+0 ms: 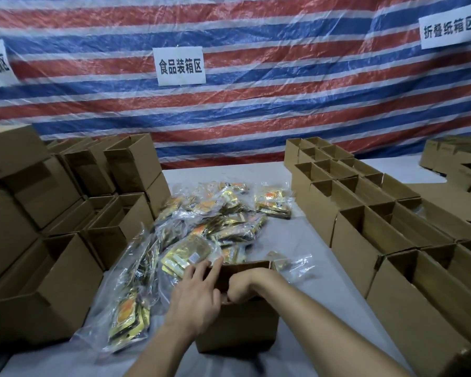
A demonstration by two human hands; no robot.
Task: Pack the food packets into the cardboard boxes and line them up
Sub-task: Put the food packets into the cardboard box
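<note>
Cardboard box (237,330) sits on the surface (297,240) beside the food packets (210,219). Left hand (199,295) steadies its rim with straight fingers; right hand (242,285) curls inside, its hold hidden. Best to press packets flat, with the box braced.

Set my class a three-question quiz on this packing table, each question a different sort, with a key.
1. True or false: the person's right hand dips into the small brown cardboard box nearest them.
2. The heap of clear-wrapped yellow food packets lies: A) on the white table, left of and beyond that box; B) on the floor; C) pinned to the wall.
3. Fill in: the rows of open brown cardboard boxes stand on the table's ___ side.
Key: 1 true; 2 A; 3 right.
</note>
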